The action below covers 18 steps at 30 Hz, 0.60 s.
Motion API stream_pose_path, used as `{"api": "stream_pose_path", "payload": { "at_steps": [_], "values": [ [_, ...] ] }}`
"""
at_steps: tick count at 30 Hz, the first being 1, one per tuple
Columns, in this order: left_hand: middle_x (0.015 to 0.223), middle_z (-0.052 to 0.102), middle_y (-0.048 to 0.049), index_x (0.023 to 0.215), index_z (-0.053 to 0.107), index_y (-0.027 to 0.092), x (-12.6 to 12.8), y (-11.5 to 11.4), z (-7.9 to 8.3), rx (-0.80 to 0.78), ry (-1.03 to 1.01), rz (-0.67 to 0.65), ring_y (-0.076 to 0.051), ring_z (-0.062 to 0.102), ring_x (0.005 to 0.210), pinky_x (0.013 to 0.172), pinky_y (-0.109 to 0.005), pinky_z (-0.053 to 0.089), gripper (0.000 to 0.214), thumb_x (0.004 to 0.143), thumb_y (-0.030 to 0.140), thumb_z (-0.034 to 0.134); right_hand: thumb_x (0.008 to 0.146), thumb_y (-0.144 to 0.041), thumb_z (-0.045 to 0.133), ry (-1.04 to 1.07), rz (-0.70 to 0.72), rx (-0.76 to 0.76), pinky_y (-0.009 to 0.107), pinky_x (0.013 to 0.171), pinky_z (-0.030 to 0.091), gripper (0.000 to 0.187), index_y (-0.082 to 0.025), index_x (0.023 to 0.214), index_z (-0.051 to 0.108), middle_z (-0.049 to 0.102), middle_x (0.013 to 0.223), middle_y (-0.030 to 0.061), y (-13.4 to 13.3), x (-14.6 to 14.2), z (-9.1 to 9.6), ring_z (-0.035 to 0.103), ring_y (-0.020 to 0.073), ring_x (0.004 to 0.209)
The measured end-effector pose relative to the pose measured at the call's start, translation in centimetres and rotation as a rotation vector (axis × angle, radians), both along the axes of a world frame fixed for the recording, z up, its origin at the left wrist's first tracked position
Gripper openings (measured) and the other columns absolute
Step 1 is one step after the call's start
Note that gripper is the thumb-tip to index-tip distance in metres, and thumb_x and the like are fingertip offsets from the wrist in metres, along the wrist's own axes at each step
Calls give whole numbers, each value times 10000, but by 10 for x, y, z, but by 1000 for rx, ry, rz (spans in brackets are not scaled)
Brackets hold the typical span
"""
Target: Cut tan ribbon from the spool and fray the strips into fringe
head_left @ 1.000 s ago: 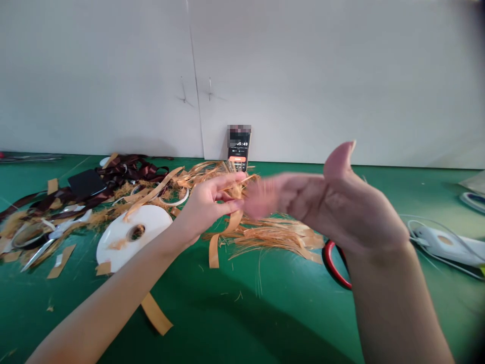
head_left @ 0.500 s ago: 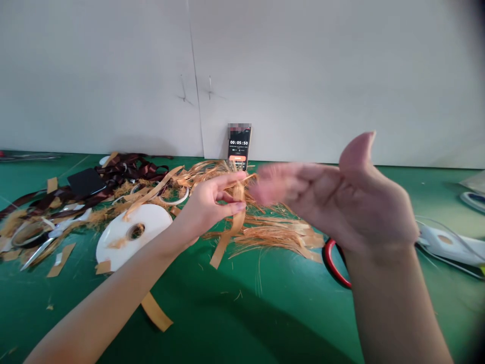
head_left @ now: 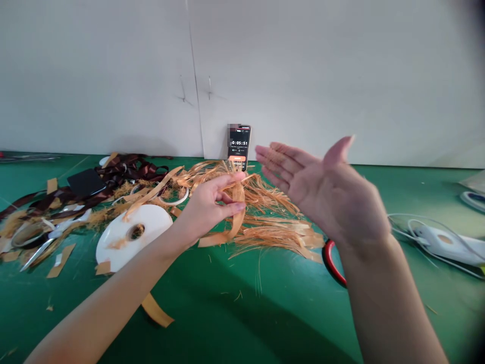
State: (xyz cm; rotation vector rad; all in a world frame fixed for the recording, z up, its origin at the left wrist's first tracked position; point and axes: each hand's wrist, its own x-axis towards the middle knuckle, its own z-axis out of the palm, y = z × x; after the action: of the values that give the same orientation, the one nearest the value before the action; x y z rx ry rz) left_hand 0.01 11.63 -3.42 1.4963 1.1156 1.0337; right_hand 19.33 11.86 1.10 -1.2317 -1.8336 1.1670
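Observation:
Between the thumb and fingers of my left hand [head_left: 212, 202] is a tan ribbon [head_left: 238, 222]; its upper end is frayed into loose threads and its lower end bends to the left. My right hand [head_left: 314, 192] is raised to the right of it, palm showing, fingers stretched out and thumb up, apart from the ribbon. Thin loose threads seem to cross its fingers. Under and behind both hands, several frayed ribbon pieces [head_left: 269, 237] lie on the green table [head_left: 235, 328].
A phone [head_left: 239, 146] showing a timer leans on the white wall. At left are a white spool [head_left: 151, 220], scissors [head_left: 49, 237], brown ribbon [head_left: 132, 167] and a black square [head_left: 86, 182]. Red-handled scissors [head_left: 333, 265] lie partly behind my right wrist. A white corded device [head_left: 443, 242] lies at right.
My right hand has moved slightly left and its fingers have lifted and spread from the ribbon. The ribbon's lower end has swung left. My left hand keeps its hold.

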Motion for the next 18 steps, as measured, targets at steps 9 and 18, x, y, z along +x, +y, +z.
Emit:
{"api": "stream_pose_path", "payload": {
  "at_steps": [9,18],
  "values": [
    [1408,535,-34,1290,563,199,-4,1,2,-17,-18,0,-92,554,752,830,-293,509,561,745,157,692,844,-762,89,-200,316,-592,324,657,505,893,-94,839,682,734,819,190,-2,14,-14,639,187,642],
    [1408,531,-77,1273,575,172,-2,2,-1,-99,-66,23,-125,584,785,797,-318,512,575,713,138,704,937,-636,84,585,214,-227,320,892,511,739,-181,999,662,735,1055,97,0,-5,-6,673,202,1022]
  ]
}}
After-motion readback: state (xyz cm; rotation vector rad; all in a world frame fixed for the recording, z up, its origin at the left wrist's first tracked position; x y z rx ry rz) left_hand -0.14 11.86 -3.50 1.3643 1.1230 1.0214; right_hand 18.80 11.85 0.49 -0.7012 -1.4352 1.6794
